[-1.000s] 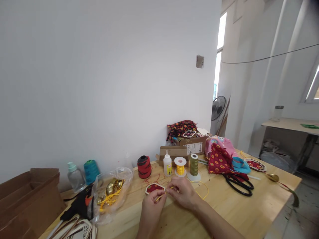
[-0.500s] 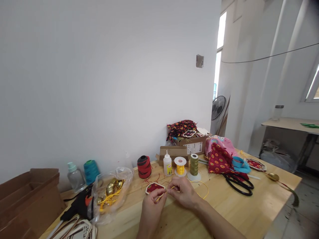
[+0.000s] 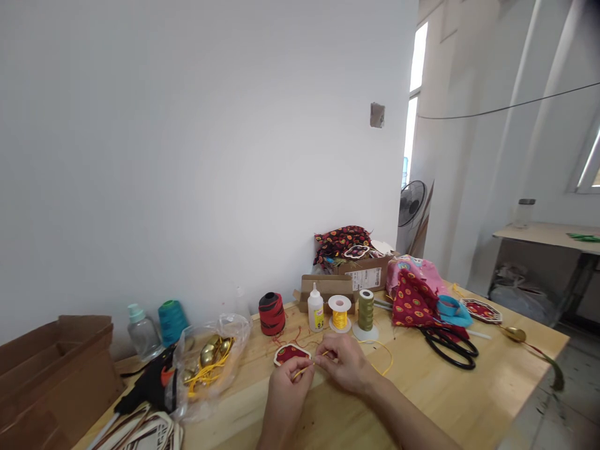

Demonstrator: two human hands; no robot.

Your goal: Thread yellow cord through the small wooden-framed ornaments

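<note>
Between my two hands runs a thin yellow cord (image 3: 302, 371), pinched close to the table's near edge. My left hand (image 3: 289, 379) is closed on it, thumb against forefinger. My right hand (image 3: 344, 364) pinches the same cord just beside the left fingertips. From there the cord loops out to the right, near the spool of yellow cord (image 3: 340, 320). Just beyond my left hand lies a small ornament (image 3: 287, 354) with red patterned fabric and a pale rim. Its lower part is hidden by my fingers.
Behind stand a white glue bottle (image 3: 315, 310), a green thread spool (image 3: 365, 312) and a red-black thread cone (image 3: 272, 314). Black-handled scissors (image 3: 450, 349) lie right, by red fabric (image 3: 412, 300). Left are a bag of brass bells (image 3: 210, 359), a glue gun (image 3: 150, 384) and a cardboard box (image 3: 60, 375).
Almost nothing differs. Both hands keep their pinch on the yellow cord in the same place, and the view has shifted very slightly.
</note>
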